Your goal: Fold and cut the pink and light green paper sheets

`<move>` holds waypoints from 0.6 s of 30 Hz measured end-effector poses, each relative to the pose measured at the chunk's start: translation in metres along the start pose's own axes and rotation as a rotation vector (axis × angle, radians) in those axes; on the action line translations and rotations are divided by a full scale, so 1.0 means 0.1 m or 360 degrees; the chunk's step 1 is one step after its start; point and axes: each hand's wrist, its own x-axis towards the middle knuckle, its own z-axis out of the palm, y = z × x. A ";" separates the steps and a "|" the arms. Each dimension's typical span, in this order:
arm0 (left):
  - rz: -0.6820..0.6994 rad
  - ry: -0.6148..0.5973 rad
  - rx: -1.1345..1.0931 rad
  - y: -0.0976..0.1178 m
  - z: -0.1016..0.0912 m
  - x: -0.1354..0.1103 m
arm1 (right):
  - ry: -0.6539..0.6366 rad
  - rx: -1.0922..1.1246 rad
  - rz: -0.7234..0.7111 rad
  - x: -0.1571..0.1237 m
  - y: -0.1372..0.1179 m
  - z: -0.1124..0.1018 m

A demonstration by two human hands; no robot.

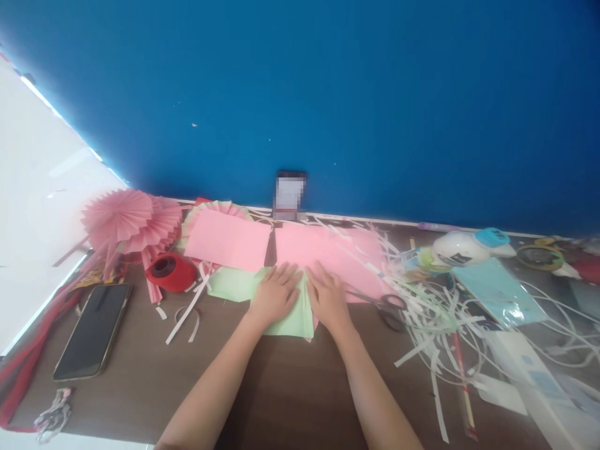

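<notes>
In the head view, both forearms come up from the bottom edge and converge over the light green paper (290, 329), which lies at the middle of the worktop (290, 387), in front of a left pink sheet (229, 239) and a right pink sheet (304, 242). The left hand (277, 294) lies palm down on it, fingers extended and slightly spread, gripping nothing. The right hand (329, 297) is angled inward, fingers stretched forward at the paper's right side; they look flat too, though whether they pinch its edge I cannot tell. The worktop's far edge meets a blue wall (300, 94). Brown surface shows between the forearms and left toward the phone (92, 331). Rightward, scissors (382, 302) lie near the right hand, with tangled paper strips (434, 312) beyond.
</notes>
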 end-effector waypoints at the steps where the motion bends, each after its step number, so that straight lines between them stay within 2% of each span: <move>1: -0.0012 0.0003 0.0018 0.01 0.00 0.00 | -0.0015 -0.0022 0.0018 0.00 -0.01 0.00; 11: -0.0125 0.0077 0.0111 0.11 0.06 -0.04 | -0.0105 -0.0127 0.0068 0.00 -0.03 -0.02; 18: -0.0170 0.0083 0.0123 0.15 0.08 -0.04 | -0.0084 -0.0077 0.0055 0.00 -0.01 -0.01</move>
